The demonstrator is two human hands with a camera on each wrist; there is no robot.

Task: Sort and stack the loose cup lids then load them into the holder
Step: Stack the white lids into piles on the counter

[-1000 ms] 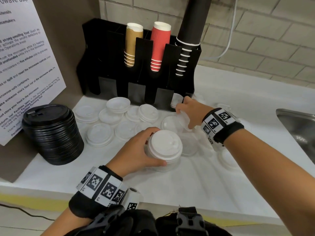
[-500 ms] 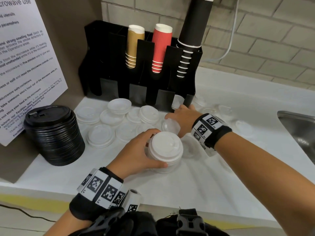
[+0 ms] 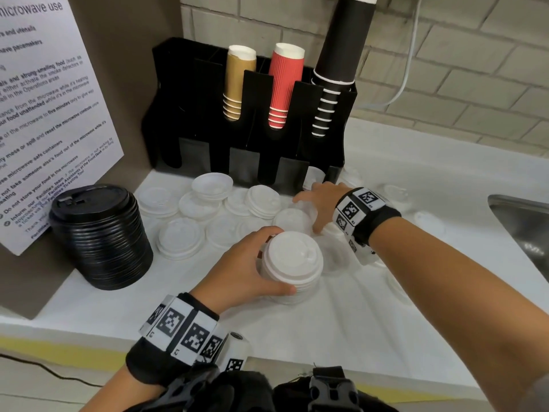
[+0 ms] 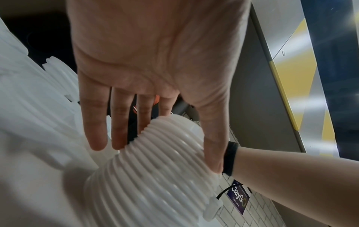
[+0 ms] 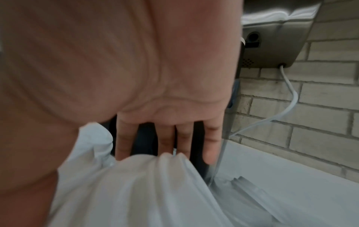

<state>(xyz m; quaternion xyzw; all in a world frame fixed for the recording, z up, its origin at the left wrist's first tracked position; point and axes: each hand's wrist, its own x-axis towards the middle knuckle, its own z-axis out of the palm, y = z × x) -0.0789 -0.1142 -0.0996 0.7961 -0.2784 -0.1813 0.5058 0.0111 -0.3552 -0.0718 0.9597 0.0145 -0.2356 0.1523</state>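
The left hand (image 3: pixel 237 269) is curled round a stack of white lids (image 3: pixel 292 263) standing on the table (image 3: pixel 341 337), thumb on the near side and fingers round the far side; the left wrist view shows the ribbed edge of that stack (image 4: pixel 155 176) between the thumb and the fingers (image 4: pixel 97 122). Just behind the stack, the right hand (image 3: pixel 319 203) reaches down among the loose lids (image 3: pixel 214 185), with its fingers bent over a clear lid (image 3: pixel 292 217). In the right wrist view the picture is blurred: the fingers (image 5: pixel 165 138) look fairly straight above pale plastic, and I cannot tell whether they hold the lid or only touch it.

More white lids lie scattered on the table behind and to the left of the stack, some singly, some in low piles (image 3: pixel 263 200). Left of the stack stands a tall pile of black lids (image 3: pixel 98 236). Behind the loose lids, against the brick wall, stands the black holder (image 3: pixel 190 93), with gold cups (image 3: pixel 237 81), red cups (image 3: pixel 283 84) and black cups (image 3: pixel 341 55) upside down in its upper slots. One white lid (image 3: pixel 313 173) shows in the holder's lower slot nearest the right hand. A steel sink (image 3: pixel 528 227) lies to the right of the stack, well apart.
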